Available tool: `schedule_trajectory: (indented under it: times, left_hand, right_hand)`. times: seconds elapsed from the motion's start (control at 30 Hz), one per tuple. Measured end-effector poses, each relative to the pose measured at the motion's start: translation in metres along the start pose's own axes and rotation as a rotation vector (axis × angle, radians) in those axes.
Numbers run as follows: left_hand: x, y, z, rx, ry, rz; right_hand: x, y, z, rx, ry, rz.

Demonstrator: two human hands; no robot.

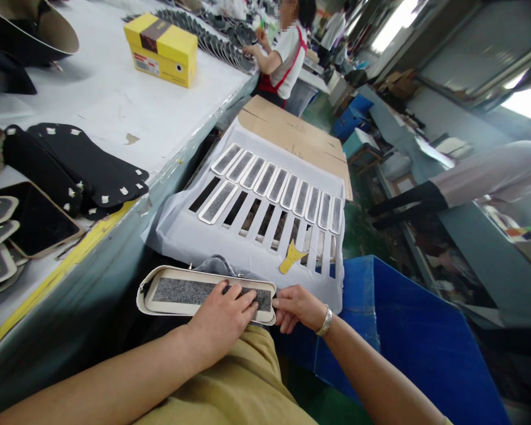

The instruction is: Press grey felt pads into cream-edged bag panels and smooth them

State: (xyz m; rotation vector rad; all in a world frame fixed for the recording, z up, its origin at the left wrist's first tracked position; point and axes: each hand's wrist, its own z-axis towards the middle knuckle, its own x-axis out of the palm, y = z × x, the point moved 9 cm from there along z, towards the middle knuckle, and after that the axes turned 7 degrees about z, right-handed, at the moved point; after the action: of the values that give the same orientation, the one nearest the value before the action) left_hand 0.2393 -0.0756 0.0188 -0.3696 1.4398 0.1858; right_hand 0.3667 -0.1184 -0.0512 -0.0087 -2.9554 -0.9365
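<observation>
A long, narrow cream handbag (172, 305) with rounded ends lies across my lap, small metal fittings along its far edge. Set in it is a base panel (177, 290) with a dark grey felt strip and pale border. My left hand (221, 319) rests palm down on the panel, fingers laid over the felt; its thumb is hidden. At the bag's right end, my right hand (296, 307) pinches the rim between thumb and fingers. Grey fabric (216, 264) shows behind the bag. More felt panels (278, 184) stand in rows on a slotted, white-covered rack just beyond.
A yellow claw-shaped piece (292, 257) lies on the rack (181, 236). To the right stands a blue bin (407, 319). The left table (97, 118) bears black leather pieces (92, 159) and a yellow box (161, 50). A co-worker (287, 59) works at its far end; another person (491, 174) leans at right.
</observation>
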Motion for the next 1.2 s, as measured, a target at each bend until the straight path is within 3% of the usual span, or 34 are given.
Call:
schedule_trajectory:
  times: [0.43, 0.7, 0.8, 1.0, 1.13, 1.2]
  left_hand:
    - [-0.001, -0.001, 0.001, 0.021, 0.017, 0.006]
    - [-0.005, -0.003, -0.001, 0.027, 0.004, 0.012]
    - [-0.004, -0.003, -0.002, 0.021, 0.016, 0.022]
    - [-0.010, 0.000, -0.005, 0.013, 0.066, -0.025]
    - [-0.018, 0.005, -0.006, -0.005, 0.121, -0.203]
    - [-0.032, 0.009, -0.014, 0.004, 0.091, -0.303]
  right_hand:
    - [0.001, 0.006, 0.000, 0.135, -0.049, -0.165]
    - [0.006, -0.004, -0.006, 0.067, 0.239, 0.134]
    - [0.005, 0.000, -0.003, 0.022, 0.187, -0.011]
    - [0.007, 0.011, 0.002, 0.091, -0.062, -0.454]
    - [0.011, 0.014, 0.005, 0.067, -0.021, -0.455]
    - [0.010, 0.012, 0.006, 0.063, -0.009, -0.439]
